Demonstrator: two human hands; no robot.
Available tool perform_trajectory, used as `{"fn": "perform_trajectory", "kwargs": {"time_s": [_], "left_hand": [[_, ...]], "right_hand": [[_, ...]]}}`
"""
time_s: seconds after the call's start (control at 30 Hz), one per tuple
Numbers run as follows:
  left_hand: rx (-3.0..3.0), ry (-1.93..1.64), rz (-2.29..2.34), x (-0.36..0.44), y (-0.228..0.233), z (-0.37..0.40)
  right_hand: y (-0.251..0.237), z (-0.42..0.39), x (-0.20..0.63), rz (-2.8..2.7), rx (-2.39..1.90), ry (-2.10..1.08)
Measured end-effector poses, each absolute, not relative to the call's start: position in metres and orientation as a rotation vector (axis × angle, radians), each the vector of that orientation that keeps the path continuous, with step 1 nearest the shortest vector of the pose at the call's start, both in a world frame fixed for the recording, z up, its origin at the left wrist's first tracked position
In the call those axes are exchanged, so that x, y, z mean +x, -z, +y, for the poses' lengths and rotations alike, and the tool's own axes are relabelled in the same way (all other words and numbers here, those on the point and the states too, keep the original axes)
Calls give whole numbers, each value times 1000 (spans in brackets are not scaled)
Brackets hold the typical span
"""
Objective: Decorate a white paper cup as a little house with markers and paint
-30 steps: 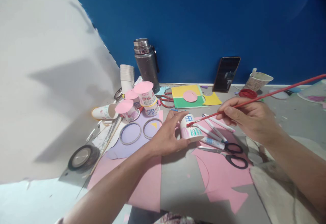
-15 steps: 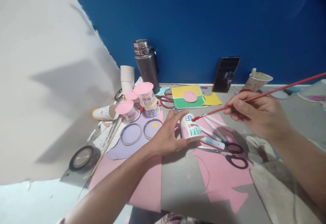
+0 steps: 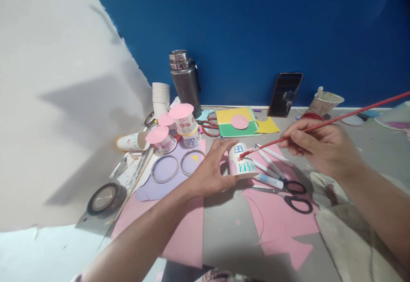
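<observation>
My left hand (image 3: 214, 168) grips a small white paper cup (image 3: 242, 167), tilted, between thumb and fingers. Drawn on the cup are a blue window, green scribbles, a pink patch and small red marks. In my right hand (image 3: 323, 145) is a long red paintbrush (image 3: 346, 114), pinched near its lower part. Its red-coated tip meets the cup's wall, just below the blue window. Under and beside the cup lie several white markers (image 3: 269, 180) and a pair of scissors (image 3: 293, 194) with black handles on pink paper (image 3: 282, 226).
Decorated cups with pink paper discs (image 3: 181, 111) stand left, near stacked white cups (image 3: 160, 98) and a steel flask (image 3: 184, 81). Tape rings (image 3: 165, 181) lie on purple paper. A phone (image 3: 285, 94) leans against the blue wall. A patterned cup (image 3: 325, 102) stands right of it.
The brush tip has moved slightly down and left on the cup, from beside the blue window to below it. The left hand still holds the cup in nearly the same place.
</observation>
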State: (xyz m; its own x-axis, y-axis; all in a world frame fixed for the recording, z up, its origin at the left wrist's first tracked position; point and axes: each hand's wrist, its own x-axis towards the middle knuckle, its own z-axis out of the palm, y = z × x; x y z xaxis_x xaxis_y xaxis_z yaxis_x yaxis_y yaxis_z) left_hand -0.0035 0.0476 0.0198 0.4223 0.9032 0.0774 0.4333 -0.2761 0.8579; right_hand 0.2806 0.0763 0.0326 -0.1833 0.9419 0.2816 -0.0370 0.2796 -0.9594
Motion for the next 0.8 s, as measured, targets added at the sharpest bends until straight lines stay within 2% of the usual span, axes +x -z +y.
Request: {"fn": "perform_trajectory", "kwargs": {"time_s": [0.8], "left_hand": [[1906, -769, 1089, -5, -16, 48]], "right_hand": [[-34, 77, 276, -1404, -898, -1163]]}}
